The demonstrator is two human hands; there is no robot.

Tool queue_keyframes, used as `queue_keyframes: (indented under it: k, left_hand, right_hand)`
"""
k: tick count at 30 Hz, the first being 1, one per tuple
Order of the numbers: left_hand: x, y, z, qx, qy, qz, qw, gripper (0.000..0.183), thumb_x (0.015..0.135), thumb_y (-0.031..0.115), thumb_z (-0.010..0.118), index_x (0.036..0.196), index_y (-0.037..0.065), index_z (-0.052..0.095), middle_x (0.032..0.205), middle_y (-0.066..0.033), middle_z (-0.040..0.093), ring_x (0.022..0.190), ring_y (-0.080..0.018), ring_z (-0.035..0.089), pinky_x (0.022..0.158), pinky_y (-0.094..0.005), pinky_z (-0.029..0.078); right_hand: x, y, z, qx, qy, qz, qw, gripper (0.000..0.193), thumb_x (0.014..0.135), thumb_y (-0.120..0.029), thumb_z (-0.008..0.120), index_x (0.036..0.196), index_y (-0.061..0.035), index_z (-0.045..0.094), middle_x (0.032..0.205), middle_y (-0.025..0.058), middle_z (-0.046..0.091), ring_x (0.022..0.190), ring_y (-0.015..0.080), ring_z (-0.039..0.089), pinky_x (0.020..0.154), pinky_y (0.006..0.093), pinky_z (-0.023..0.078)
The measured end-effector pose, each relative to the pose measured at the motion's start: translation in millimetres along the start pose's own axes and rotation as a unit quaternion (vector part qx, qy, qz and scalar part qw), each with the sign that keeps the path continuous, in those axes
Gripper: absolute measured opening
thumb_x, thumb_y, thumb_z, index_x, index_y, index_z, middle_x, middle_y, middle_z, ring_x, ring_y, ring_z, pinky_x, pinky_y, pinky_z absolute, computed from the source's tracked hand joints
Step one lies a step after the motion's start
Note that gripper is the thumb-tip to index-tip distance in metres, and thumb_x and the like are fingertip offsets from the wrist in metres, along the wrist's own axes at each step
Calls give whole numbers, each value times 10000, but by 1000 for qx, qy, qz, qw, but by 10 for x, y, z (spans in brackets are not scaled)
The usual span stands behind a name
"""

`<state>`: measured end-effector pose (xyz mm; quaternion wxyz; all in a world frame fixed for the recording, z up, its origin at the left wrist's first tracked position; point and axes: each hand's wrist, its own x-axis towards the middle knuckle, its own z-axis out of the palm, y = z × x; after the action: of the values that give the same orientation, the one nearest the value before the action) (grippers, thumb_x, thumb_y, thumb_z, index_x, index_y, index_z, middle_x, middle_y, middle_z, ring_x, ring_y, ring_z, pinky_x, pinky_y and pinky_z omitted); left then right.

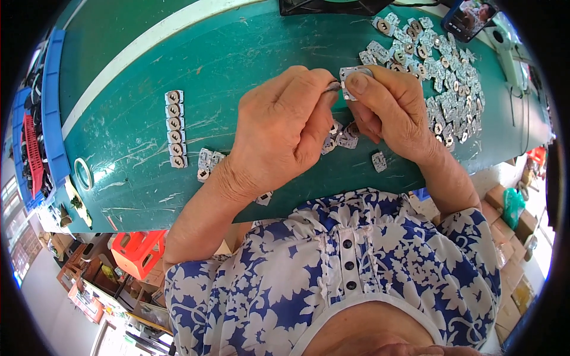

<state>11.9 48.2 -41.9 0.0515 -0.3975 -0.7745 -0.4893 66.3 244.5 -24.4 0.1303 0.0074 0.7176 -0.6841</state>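
My right hand [396,110] pinches a small white circuit board [347,90] between thumb and fingers. My left hand [282,121] is closed with its fingertips pressed together close to the board's left edge. A small dark grey thing [333,86] shows at those fingertips; its kind is hard to make out. Below the two hands lie several loose boards [346,140], partly hidden by the fingers. One more board [379,161] rests under my right wrist, and another small group [209,161] sits left of my left wrist.
Several boards with round metal discs form a straight row [175,129] on the green table [124,148]. A big heap of boards [454,89] spreads at the right, below a phone [469,19]. At far left are a tape ring [84,174] and a blue crate [56,107].
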Motion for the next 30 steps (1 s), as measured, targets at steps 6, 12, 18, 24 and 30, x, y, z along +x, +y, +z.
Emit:
queue_keyframes:
  k: [6,12,18,24,30]
  left_hand:
    - [-4,-35,-24,-54,10,-58,997,174,836,-43,660,993,22,626,781,-105,587,647,-291,608,544,-347,476]
    - [47,-39,-58,-24,-33,-41,998,131,878,-14,637,998,39,647,804,-97,597,655,-281,608,560,-327,482]
    - [48,-104,-105,-126,-108,-47,985,151,939,38,639,1082,-3,664,850,-66,628,690,-120,617,608,-248,482]
    - [31,-29,-174,-297,-138,-218,919,143,964,119,662,1043,0,660,874,-50,669,649,-82,628,543,-190,480]
    - [40,-15,-233,-367,-164,-261,878,158,950,165,700,946,18,641,762,-29,669,594,-51,618,485,-181,471]
  right_hand:
    - [74,2,-17,-148,32,-67,986,343,1042,-262,544,823,-4,595,579,22,515,485,82,464,454,270,383]
    - [65,52,-124,-301,-5,-204,931,308,1028,-261,573,877,3,620,592,81,505,487,177,475,481,326,407]
    - [119,1,-220,-242,-70,-166,953,309,1030,-270,561,879,-9,628,592,95,511,505,221,514,494,345,418]
    - [115,23,-209,-223,-119,-176,951,307,1017,-264,578,847,-11,615,599,99,522,525,250,544,506,364,421]
    - [-26,-21,-97,-81,-83,-153,981,374,1034,-291,544,798,-5,587,541,61,497,438,184,488,422,334,366]
